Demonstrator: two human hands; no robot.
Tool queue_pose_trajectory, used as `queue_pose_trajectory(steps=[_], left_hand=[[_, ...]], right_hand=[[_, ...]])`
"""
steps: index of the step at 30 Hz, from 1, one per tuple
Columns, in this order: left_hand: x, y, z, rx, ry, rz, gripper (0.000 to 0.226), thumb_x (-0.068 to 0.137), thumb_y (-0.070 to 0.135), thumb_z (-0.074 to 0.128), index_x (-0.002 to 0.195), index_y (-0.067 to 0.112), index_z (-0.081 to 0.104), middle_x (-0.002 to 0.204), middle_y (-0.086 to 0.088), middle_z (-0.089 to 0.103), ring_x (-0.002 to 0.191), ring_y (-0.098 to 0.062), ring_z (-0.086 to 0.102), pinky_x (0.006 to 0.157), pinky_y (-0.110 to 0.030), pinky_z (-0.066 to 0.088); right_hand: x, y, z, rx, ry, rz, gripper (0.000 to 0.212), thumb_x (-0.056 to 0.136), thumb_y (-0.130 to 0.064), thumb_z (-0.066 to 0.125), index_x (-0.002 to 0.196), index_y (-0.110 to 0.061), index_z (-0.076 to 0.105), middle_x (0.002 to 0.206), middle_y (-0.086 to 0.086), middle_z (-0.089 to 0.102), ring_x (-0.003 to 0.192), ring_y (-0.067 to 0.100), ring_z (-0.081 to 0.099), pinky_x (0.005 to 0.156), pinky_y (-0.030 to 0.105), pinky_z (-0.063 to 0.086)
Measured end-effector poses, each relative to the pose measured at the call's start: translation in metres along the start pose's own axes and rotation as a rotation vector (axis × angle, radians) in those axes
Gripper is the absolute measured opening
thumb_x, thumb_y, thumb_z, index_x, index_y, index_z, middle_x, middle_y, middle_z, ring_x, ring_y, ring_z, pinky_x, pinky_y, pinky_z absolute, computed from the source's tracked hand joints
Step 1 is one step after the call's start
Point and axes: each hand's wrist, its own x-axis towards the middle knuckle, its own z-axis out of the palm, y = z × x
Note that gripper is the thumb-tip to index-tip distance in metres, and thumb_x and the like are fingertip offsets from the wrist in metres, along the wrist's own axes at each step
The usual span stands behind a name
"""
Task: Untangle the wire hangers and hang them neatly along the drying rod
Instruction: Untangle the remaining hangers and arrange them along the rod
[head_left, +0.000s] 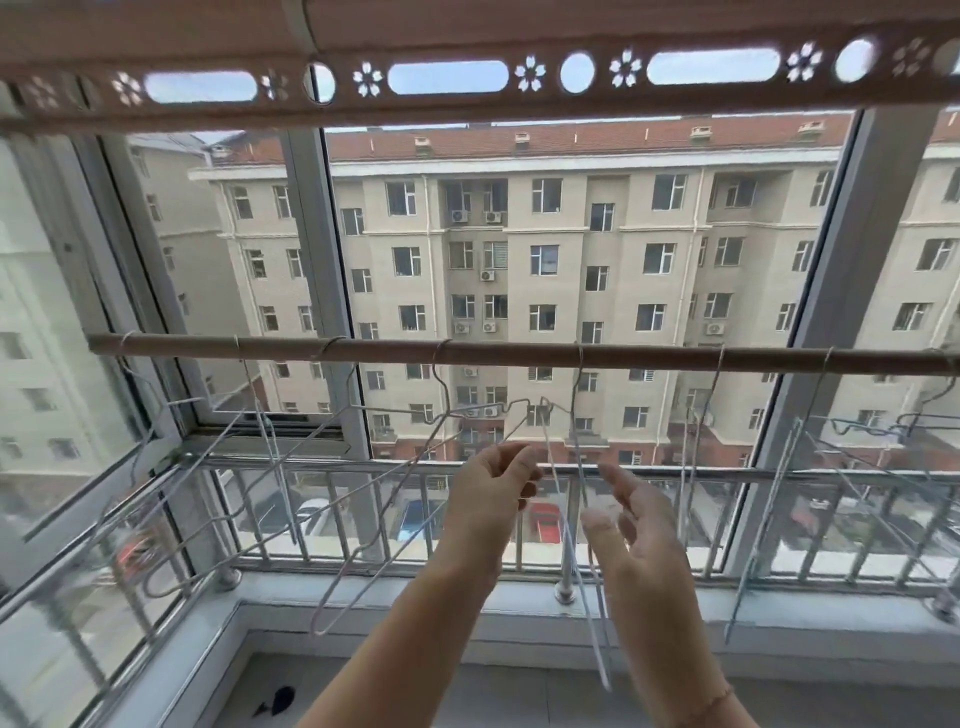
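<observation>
Wire hangers (332, 415), thin and pale, hook over a brown drying rod (519, 352) that runs from 9 o'clock to 3 o'clock across the view. Toward 9 o'clock several of them hang crossed and tilted against one another; toward 3 o'clock a few more (769, 519) hang apart, mostly edge-on. At the centre one edge-on hanger (604, 670) drops from the rod down between both hands.

The left hand (493, 493), just left of centre, has its fingers curled, with thumb and forefinger pinching a strand of that edge-on hanger near its shoulder. The right hand (639, 540), at about 5 o'clock from centre, is spread with straight fingers just beside the same hanger; whether it touches the wire cannot be told. A thin bracelet (711, 701) circles the right wrist.

Behind the rod stand a metal railing (363, 465) and glazed window frames, with a beige apartment block (519, 234) beyond. At 12 o'clock runs a brown panel (467, 109) with flower-shaped cut-outs. A small dark object (280, 699) lies on the floor at 7 o'clock.
</observation>
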Motion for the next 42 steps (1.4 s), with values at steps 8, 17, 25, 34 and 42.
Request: queue_pose_trajectory(steps=[8, 17, 25, 34, 42], left_hand=[[-0.030, 0.028, -0.062, 0.022, 0.196, 0.249, 0.012, 0.089, 0.019, 0.059, 0.093, 0.015, 0.070, 0.069, 0.004, 0.070, 0.064, -0.003, 0.063, 0.061, -0.010, 0.050], [-0.036, 0.032, -0.145, 0.150, 0.429, 0.299, 0.023, 0.094, 0.014, 0.052, 0.113, 0.016, 0.065, 0.104, 0.000, 0.070, 0.102, -0.015, 0.063, 0.096, -0.032, 0.048], [-0.013, 0.039, -0.241, 0.100, 0.441, 0.335, 0.027, 0.092, 0.005, 0.051, 0.091, 0.026, 0.068, 0.085, 0.006, 0.071, 0.077, -0.005, 0.064, 0.068, -0.016, 0.050], [0.016, 0.015, -0.278, 0.240, 0.104, 0.025, 0.013, 0.092, 0.017, 0.056, 0.101, 0.021, 0.065, 0.099, 0.000, 0.069, 0.095, -0.014, 0.062, 0.084, -0.026, 0.048], [0.028, 0.001, -0.261, 0.039, -0.110, -0.251, 0.019, 0.090, 0.017, 0.058, 0.104, 0.010, 0.069, 0.091, -0.007, 0.074, 0.084, -0.015, 0.066, 0.066, -0.024, 0.044]], right_hand=[[-0.016, -0.033, 0.034, 0.158, -0.288, -0.088, 0.038, 0.088, -0.006, 0.055, 0.111, -0.036, 0.053, 0.117, -0.009, 0.059, 0.110, -0.002, 0.056, 0.096, 0.021, 0.045], [-0.030, -0.040, 0.118, 0.420, -0.542, 0.180, 0.033, 0.090, -0.006, 0.051, 0.118, -0.022, 0.056, 0.117, -0.003, 0.063, 0.110, 0.001, 0.058, 0.090, 0.017, 0.048], [-0.004, -0.031, 0.206, 0.485, -0.310, 0.376, 0.041, 0.088, 0.001, 0.046, 0.127, -0.013, 0.051, 0.120, 0.000, 0.056, 0.112, 0.013, 0.051, 0.102, 0.032, 0.039], [-0.015, -0.012, 0.252, 0.469, -0.121, 0.513, 0.024, 0.090, 0.003, 0.044, 0.104, -0.011, 0.057, 0.095, 0.006, 0.060, 0.083, 0.016, 0.057, 0.072, 0.031, 0.049], [-0.017, -0.014, 0.259, 0.395, -0.178, 0.476, 0.020, 0.090, -0.005, 0.050, 0.094, -0.011, 0.068, 0.074, -0.002, 0.070, 0.062, 0.001, 0.063, 0.058, 0.013, 0.049]])
